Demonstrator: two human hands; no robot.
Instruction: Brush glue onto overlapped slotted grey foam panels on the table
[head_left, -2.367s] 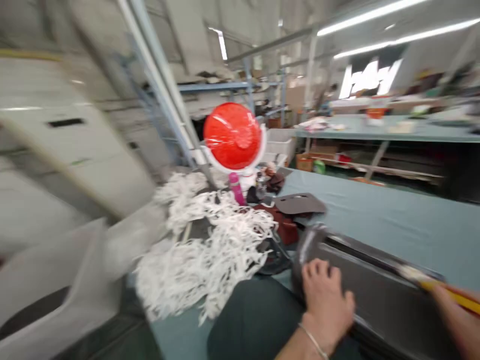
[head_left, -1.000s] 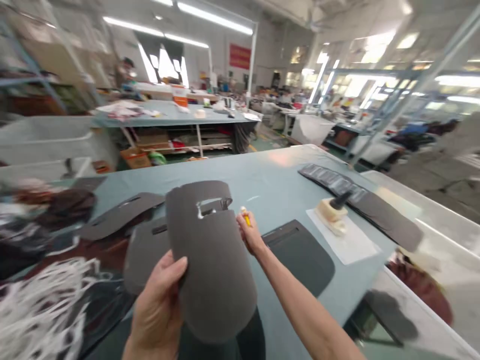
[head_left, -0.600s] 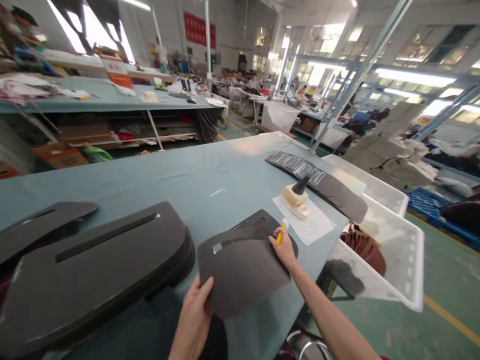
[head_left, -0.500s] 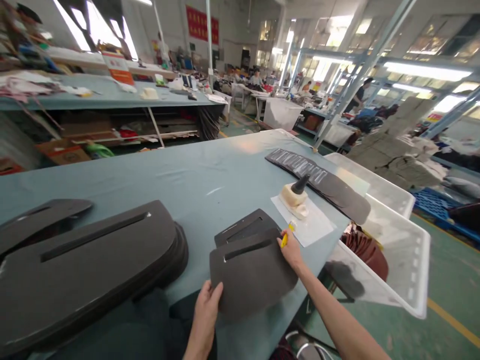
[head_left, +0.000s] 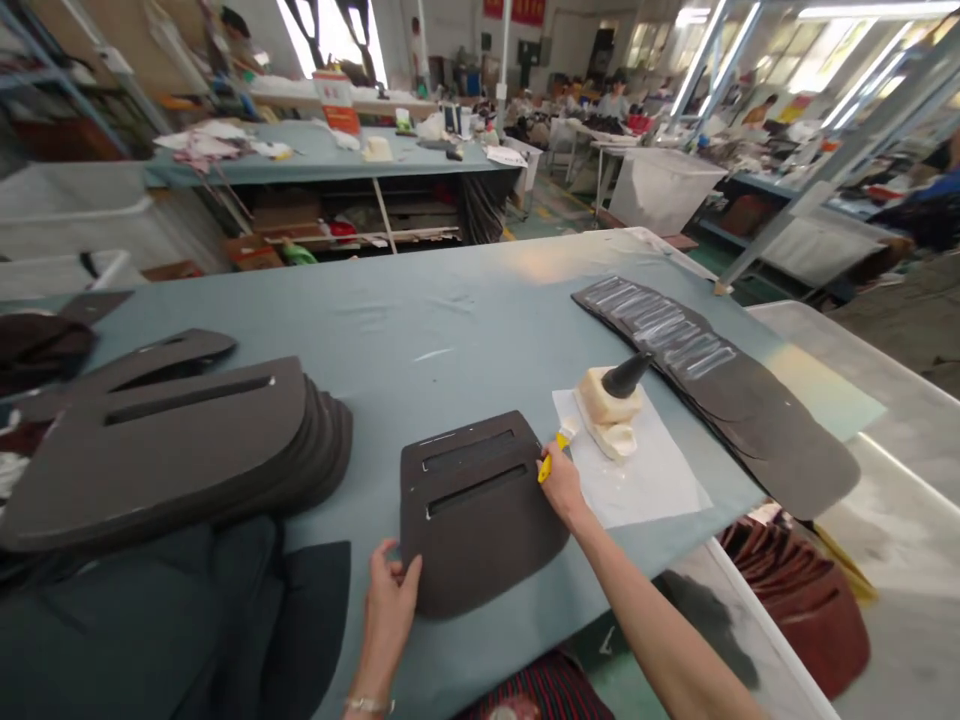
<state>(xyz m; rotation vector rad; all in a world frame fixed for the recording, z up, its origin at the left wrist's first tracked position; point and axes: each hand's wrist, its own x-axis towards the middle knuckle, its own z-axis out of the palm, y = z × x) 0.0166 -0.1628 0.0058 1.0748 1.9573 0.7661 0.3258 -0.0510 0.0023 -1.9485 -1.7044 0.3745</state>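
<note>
A dark grey panel (head_left: pixel 480 545) with rounded lower corners and a long slot lies on the table in front of me. Behind it shows the upper part of another slotted panel (head_left: pixel 469 447), mostly covered. At the left edge, my left hand (head_left: pixel 391 590) has its thumb at the panel's side and its fingers apart. My right hand (head_left: pixel 562 488) is closed around a brush (head_left: pixel 546 468) with a yellow handle and pale bristles, by the panel's upper right corner. Close by, a cream block-shaped container (head_left: pixel 604 400) with a black cone nozzle sits on a white sheet (head_left: pixel 660 485).
On the left is a thick stack of slotted grey panels (head_left: pixel 195 430), with dark cloth (head_left: pixel 172 620) before it. Overlapping grey pieces with whitish streaks (head_left: pixel 675 345) lie at the right. Brown-red pieces (head_left: pixel 810 600) lie below the blue-green table's (head_left: pixel 495 310) right edge. People work farther back.
I have turned from the white strips to the table's right part. The grey panel, earlier held up in my left hand, now lies flat over the other panel. The brush stays in my right hand.
</note>
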